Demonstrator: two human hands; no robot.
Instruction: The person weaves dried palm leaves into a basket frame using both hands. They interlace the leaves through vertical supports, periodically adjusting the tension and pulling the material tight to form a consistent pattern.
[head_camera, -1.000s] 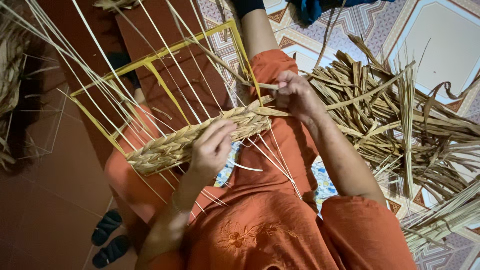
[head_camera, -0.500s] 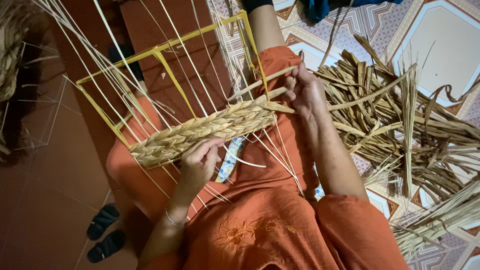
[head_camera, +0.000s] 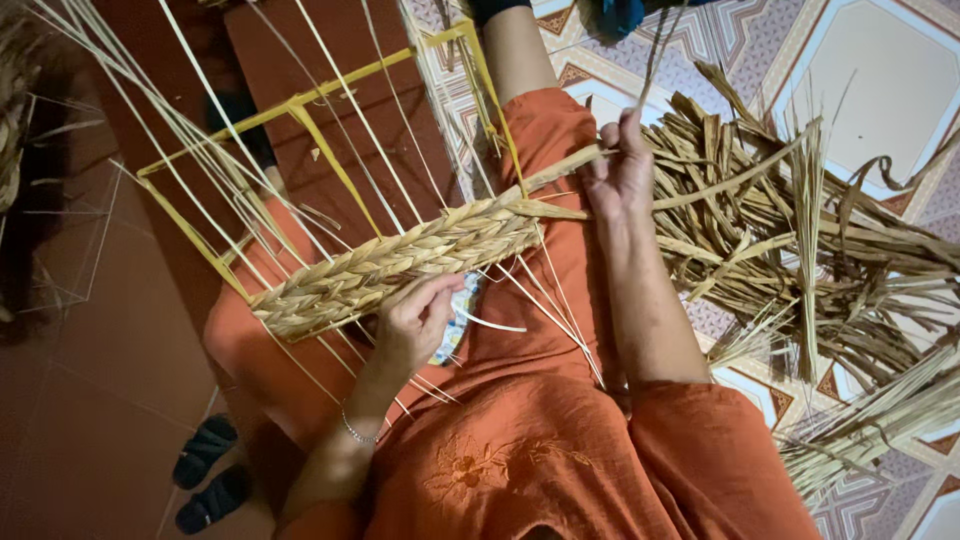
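A: Identify the work piece and its position.

B: A yellow wire frame (head_camera: 300, 105) rests tilted across the person's lap. A woven straw band (head_camera: 400, 265) runs along its lower edge, from the frame's left corner to just past its right upright. Thin pale spokes (head_camera: 340, 90) rise from the band through the frame and fan outward.

A: State of each hand?

B: The left hand (head_camera: 415, 325) sits under the band's lower edge, fingers curled and thumb pressed to them, pinching the weave. The right hand (head_camera: 620, 170) is at the band's right end, fingers closed on a flat straw strand (head_camera: 560, 168) that leads out of the band.

A: Containers?

B: The frame is an open skeleton; it holds only the spokes and the band. A patterned cloth piece (head_camera: 455, 320) shows just below the band, beside the left hand.

A: Surface and surroundings?

B: A loose pile of dried straw strips (head_camera: 800, 240) lies on the patterned tile floor (head_camera: 880, 70) to the person's right, touching the right forearm. To the left the floor is plain reddish-brown; a pair of dark sandals (head_camera: 205, 470) lies there.
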